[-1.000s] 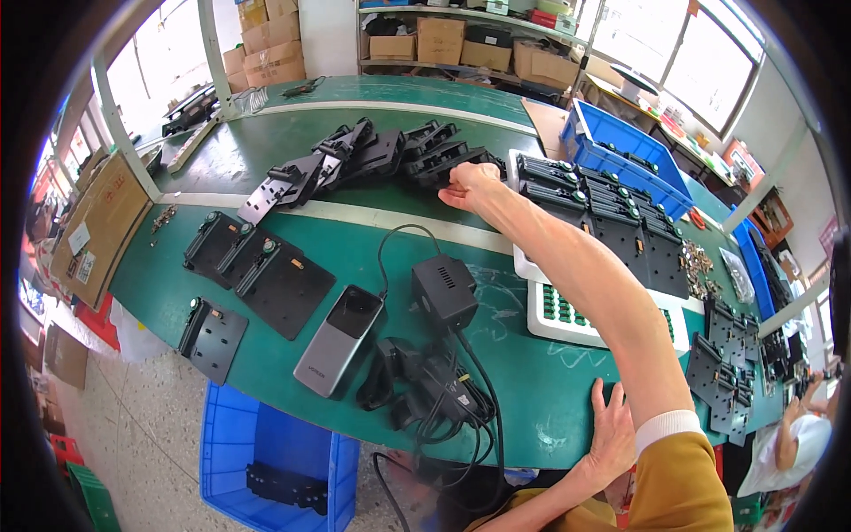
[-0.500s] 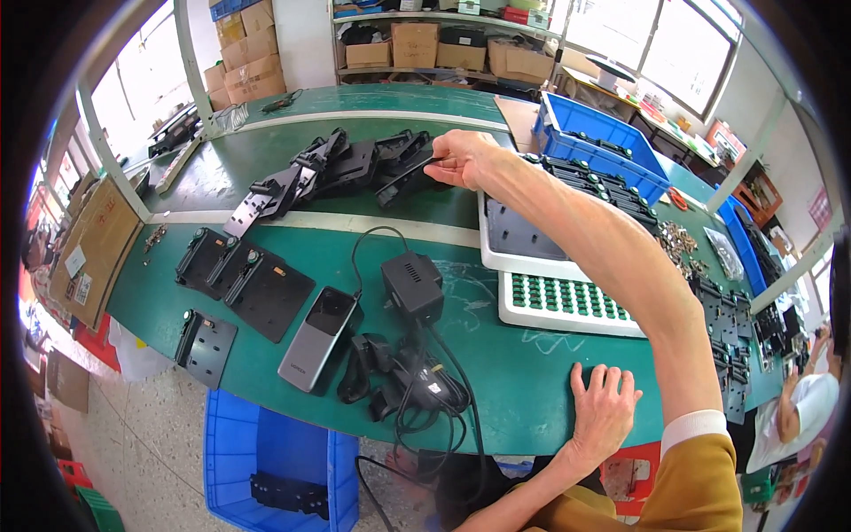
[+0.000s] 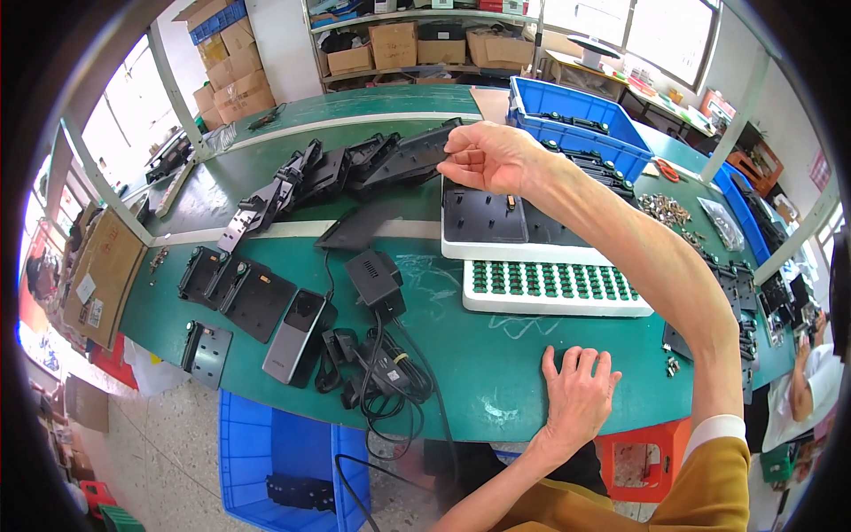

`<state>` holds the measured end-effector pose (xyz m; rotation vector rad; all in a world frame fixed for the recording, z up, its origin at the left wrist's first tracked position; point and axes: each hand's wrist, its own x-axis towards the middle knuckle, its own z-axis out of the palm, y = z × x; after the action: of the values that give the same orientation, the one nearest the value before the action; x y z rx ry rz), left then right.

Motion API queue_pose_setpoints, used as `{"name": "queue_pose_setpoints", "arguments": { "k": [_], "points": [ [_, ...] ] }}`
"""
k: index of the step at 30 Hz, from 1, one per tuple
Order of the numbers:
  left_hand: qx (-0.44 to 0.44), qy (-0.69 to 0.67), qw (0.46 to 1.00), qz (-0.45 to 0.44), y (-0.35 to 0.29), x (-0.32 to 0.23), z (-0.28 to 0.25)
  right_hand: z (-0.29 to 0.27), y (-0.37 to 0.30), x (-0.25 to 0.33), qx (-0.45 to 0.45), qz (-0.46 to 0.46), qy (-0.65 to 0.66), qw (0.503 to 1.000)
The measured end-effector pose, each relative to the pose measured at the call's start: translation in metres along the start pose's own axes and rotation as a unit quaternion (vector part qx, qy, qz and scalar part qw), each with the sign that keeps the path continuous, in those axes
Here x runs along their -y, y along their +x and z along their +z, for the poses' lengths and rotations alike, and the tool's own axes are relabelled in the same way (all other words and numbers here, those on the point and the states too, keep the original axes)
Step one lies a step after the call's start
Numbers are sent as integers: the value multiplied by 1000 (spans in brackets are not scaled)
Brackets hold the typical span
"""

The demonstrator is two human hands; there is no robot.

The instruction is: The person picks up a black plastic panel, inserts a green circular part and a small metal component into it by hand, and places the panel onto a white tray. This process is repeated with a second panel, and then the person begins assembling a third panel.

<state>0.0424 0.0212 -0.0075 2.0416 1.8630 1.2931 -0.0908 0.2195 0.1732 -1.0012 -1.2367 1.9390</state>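
My right hand (image 3: pixel 483 158) reaches across the bench, its fingers closed at the right end of a black plate (image 3: pixel 409 158). This plate slants over a pile of black slotted brackets (image 3: pixel 324 173). Below it, a second dark plate (image 3: pixel 359 227), smeared by motion, lies across the white strip; I cannot tell whether it touches the bench. My left hand (image 3: pixel 581 390) rests near the bench's front edge with its fingers apart. Under my right forearm stand a white foam tray (image 3: pixel 532 252) of black plates and another white tray (image 3: pixel 558 304) holding rows of small green parts.
A grey power bank (image 3: pixel 291 341), a black adapter (image 3: pixel 376 282) and coiled cables (image 3: pixel 394 377) lie left of centre. Black plates (image 3: pixel 257 300) sit farther left. A blue crate (image 3: pixel 620 120) stands behind the trays; a blue bin (image 3: pixel 244 461) is below the front edge.
The view has shifted slightly. The plate at my right hand has tilted up at its right end. A blurred dark plate now shows beside the adapter. My left hand stays on the bench.
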Motion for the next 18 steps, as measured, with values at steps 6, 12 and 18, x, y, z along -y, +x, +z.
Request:
{"name": "queue_pose_setpoints", "arguments": {
  "k": [6, 12, 18],
  "points": [
    [-4, -9, 1000, 1, -2, -1, 1, -38, -43, 0, 69, -29, -25, 997],
    [-21, -34, 999, 5, -1, 1, -3, -123, -134, -12, 139, -122, -148, 972],
    [-5, -150, 985, -91, -3, 7, -7, -233, -231, -64, 57, -43, -170, 983]
  ]
}}
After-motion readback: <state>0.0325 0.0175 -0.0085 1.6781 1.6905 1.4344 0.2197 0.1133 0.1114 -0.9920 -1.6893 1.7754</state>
